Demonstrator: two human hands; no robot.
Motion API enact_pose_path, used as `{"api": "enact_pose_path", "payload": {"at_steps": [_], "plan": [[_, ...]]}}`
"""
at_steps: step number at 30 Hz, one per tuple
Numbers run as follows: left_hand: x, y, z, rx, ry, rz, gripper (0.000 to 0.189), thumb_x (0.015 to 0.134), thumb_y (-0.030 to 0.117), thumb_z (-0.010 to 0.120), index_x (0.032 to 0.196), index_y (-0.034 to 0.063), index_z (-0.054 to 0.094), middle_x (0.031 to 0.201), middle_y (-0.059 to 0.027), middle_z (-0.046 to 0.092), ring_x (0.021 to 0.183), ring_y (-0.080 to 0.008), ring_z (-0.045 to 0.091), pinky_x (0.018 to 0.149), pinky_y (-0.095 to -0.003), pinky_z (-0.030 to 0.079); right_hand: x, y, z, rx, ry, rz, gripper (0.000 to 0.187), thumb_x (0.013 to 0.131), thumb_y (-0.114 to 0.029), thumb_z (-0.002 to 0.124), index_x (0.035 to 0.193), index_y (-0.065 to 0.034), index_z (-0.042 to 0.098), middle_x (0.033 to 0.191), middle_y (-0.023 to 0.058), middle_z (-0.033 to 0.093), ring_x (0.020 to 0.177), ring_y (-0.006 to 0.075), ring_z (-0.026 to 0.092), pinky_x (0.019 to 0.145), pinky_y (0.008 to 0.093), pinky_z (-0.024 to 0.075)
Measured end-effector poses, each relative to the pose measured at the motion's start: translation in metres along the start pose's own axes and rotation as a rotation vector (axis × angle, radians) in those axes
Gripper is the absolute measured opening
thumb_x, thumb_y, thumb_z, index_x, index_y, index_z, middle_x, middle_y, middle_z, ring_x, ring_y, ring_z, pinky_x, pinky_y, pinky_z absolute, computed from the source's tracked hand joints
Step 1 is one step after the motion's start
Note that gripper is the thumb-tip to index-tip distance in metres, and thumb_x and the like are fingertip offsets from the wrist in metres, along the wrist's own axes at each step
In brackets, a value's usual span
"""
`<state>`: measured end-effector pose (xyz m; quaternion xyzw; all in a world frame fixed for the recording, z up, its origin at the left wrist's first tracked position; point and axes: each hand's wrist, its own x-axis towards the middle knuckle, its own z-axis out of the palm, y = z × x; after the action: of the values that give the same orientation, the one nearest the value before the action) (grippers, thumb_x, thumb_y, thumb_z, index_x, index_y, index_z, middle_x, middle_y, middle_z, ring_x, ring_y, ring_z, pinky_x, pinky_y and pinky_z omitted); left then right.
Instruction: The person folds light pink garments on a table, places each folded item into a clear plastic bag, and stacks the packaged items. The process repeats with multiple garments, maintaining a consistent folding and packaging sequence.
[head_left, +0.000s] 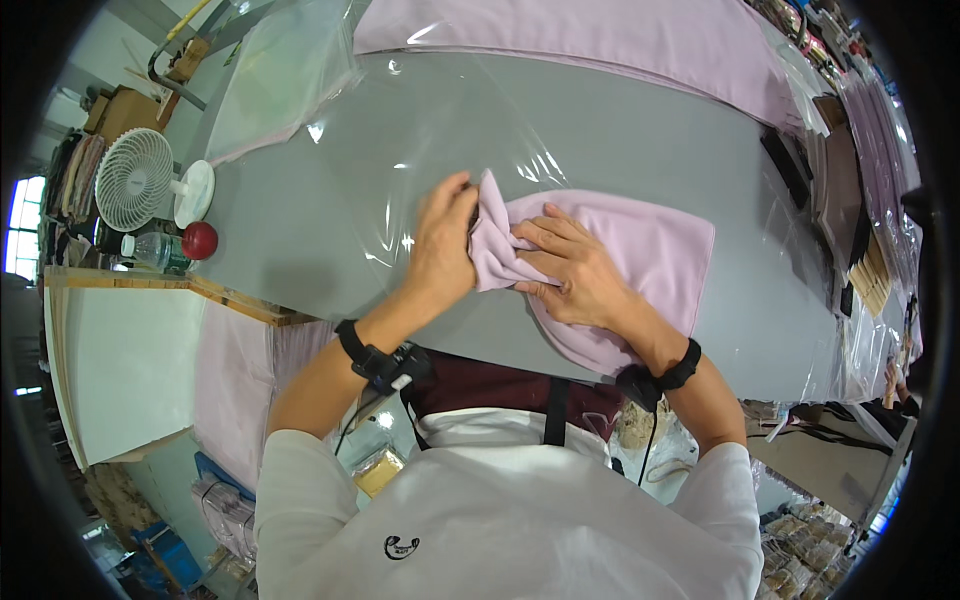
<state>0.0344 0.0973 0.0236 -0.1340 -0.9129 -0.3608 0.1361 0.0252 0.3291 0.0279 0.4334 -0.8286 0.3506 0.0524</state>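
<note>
A pale pink cloth (652, 232) lies on the grey table, its left end bunched into folds. My left hand (444, 236) is at the left edge of the bunched part, with the fingers partly curled against it; some fingertips are hidden behind the cloth. From the right, my right hand (574, 270) grips the folds between thumb and fingers, and the rest of the cloth spreads out under and beyond that wrist. Beneath and left of the left hand, a clear plastic sheet (375, 180) with shiny creases covers part of the table.
More pink cloth (585, 37) is stacked at the far edge of the grey table (300, 225). Clear plastic bags (285, 82) lie at the back left. On the left are a white fan (135, 180), a plastic bottle (157, 250) and a red round object (199, 241). Wrapped cloths (874, 150) stand at the right.
</note>
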Motion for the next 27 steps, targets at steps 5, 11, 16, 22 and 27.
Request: {"api": "enact_pose_path", "payload": {"at_steps": [5,11,16,22,27], "plan": [[0.020,-0.020,-0.026,-0.071,0.089,-0.143,0.010,0.094,0.010,0.077,0.098,0.0048,0.070,0.091,-0.0054,0.068,0.076,-0.0205,0.062,0.070,-0.0347,0.052,0.008,0.001,-0.001,0.103,-0.117,0.006,0.035,0.083,-0.025,0.083,0.113,-0.0077,0.078,0.140,0.0106,0.067,0.132,0.0376,0.055,0.118,0.0533,0.0414],[-0.010,-0.002,-0.022,-0.082,0.229,0.030,0.018,0.088,0.013,0.085,0.101,0.0080,0.072,0.093,-0.0046,0.066,0.079,-0.0185,0.060,0.073,-0.0333,0.050,0.032,-0.002,0.028,-0.288,0.127,0.363,0.075,0.100,-0.047,0.066,0.161,-0.0086,0.042,0.160,0.0305,0.043,0.148,0.0508,0.038,0.123,0.0621,0.0278],[-0.042,-0.009,-0.033,0.214,0.065,0.371,0.029,0.079,0.010,0.086,0.106,0.0092,0.076,0.108,-0.0032,0.070,0.096,-0.0232,0.064,0.086,-0.0383,0.049,0.024,0.004,0.017,-0.372,0.150,0.330,0.078,0.101,-0.053,0.065,0.161,-0.0091,0.042,0.161,0.0332,0.040,0.153,0.0527,0.032,0.125,0.0644,0.0205],[-0.060,-0.009,-0.031,0.246,-0.019,0.359,0.023,0.085,0.004,0.074,0.108,0.0029,0.075,0.115,-0.0049,0.071,0.093,-0.0233,0.063,0.082,-0.0378,0.051,0.036,0.002,0.032,-0.350,0.009,0.125,0.055,0.103,-0.042,0.063,0.150,-0.0135,0.060,0.162,0.0276,0.043,0.152,0.0449,0.038,0.125,0.0640,0.0238],[-0.057,-0.010,-0.038,0.210,-0.128,0.377,0.024,0.082,0.003,0.070,0.106,0.0019,0.074,0.113,-0.0073,0.069,0.092,-0.0260,0.062,0.083,-0.0381,0.051,0.134,0.021,0.087,-0.327,0.040,0.115,0.053,0.103,-0.044,0.061,0.149,-0.0170,0.061,0.161,0.0265,0.044,0.153,0.0440,0.036,0.124,0.0654,0.0229]]}}
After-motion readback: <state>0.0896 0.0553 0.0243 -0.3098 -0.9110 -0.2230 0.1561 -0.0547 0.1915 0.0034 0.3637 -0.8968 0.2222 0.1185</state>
